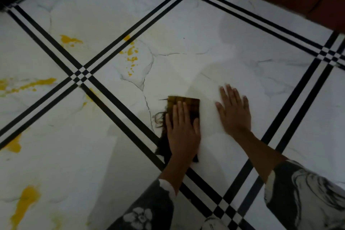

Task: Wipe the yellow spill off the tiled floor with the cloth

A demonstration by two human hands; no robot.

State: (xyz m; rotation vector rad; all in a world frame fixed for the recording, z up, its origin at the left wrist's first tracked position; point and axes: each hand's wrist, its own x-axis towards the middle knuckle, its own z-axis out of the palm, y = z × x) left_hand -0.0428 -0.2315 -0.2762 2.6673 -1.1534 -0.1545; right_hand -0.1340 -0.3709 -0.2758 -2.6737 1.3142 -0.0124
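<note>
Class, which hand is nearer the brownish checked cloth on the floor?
Left. The left hand lies flat on the brownish checked cloth; the right hand rests on the white tiled floor beside it, apart.

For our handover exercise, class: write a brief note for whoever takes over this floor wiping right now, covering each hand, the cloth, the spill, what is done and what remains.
Left hand: flat, fingers straight, pressing the cloth onto the tiled floor.
Right hand: flat on bare tile beside the cloth, holding nothing.
Yellow spill: splatter up and to the left of the cloth, with more patches on the tiles farther left.
Done: the tile around the hands shows no yellow.
Left: wipe all the patches to the left.
</note>
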